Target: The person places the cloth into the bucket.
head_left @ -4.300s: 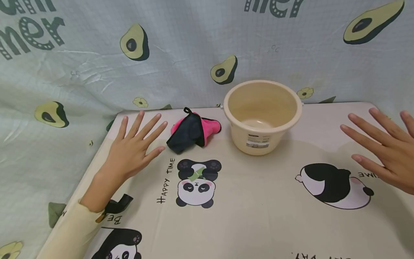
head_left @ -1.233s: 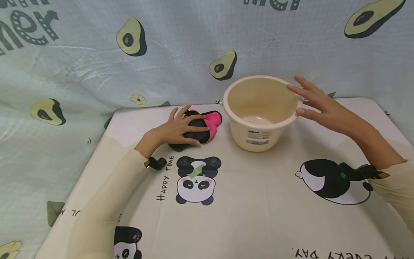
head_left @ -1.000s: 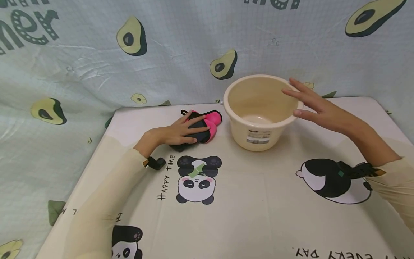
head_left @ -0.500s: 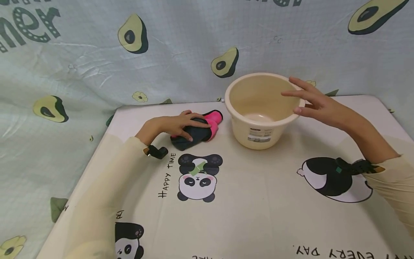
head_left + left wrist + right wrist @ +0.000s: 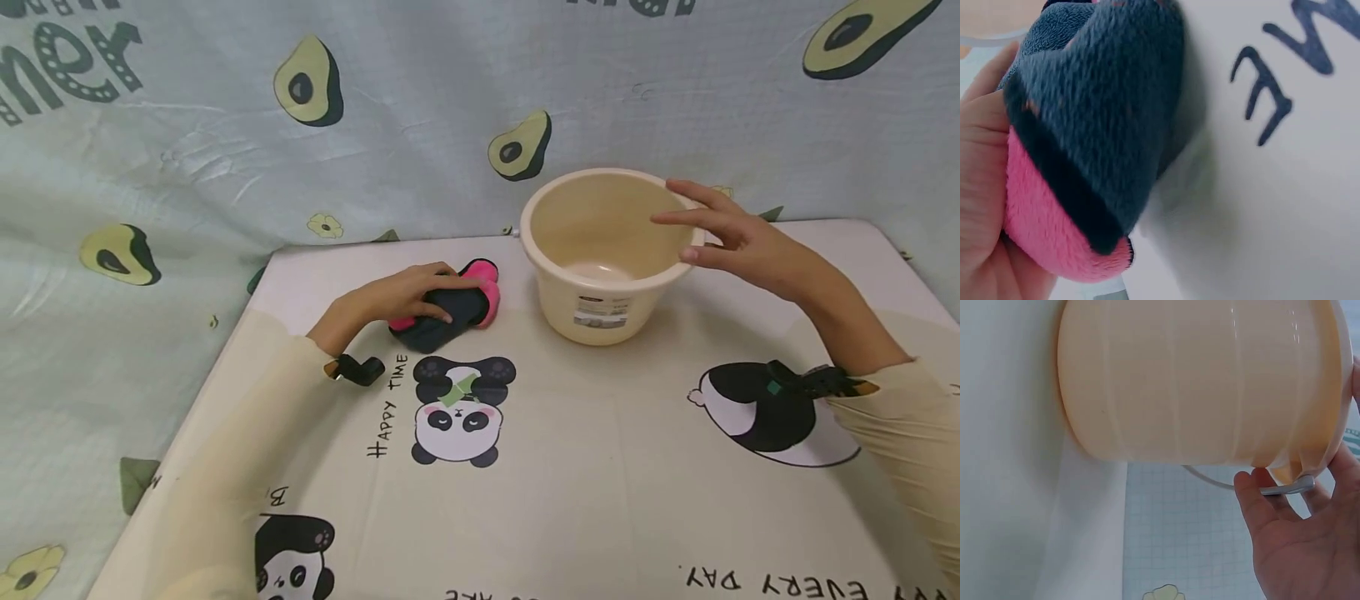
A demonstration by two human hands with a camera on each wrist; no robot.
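My left hand (image 5: 408, 292) grips a bunched cloth (image 5: 457, 308), fuzzy dark grey on one side and hot pink on the other, with black edging. In the left wrist view the cloth (image 5: 1097, 112) bulges out from between thumb and fingers, close over the tabletop. A cream plastic bucket (image 5: 603, 304) with a printed label stands upright to the right of the cloth. At its right rim is my right hand (image 5: 750, 246), index finger reaching over the opening and thumb at the rim. In the right wrist view, other fingers curl at the thin grey bail handle (image 5: 1272, 489) below the rim.
The table wears a cream cover (image 5: 577, 500) printed with pandas and lettering. Right behind the bucket and cloth hangs a pale curtain (image 5: 420, 100) with avocado prints, which also runs along the left side. A dark camera mount (image 5: 360, 369) sits on my left wrist.
Both hands came in from the sides, the right to the bucket rim. My left hand went from lying spread on the cloth to gripping it, bunching it and shifting it slightly left.
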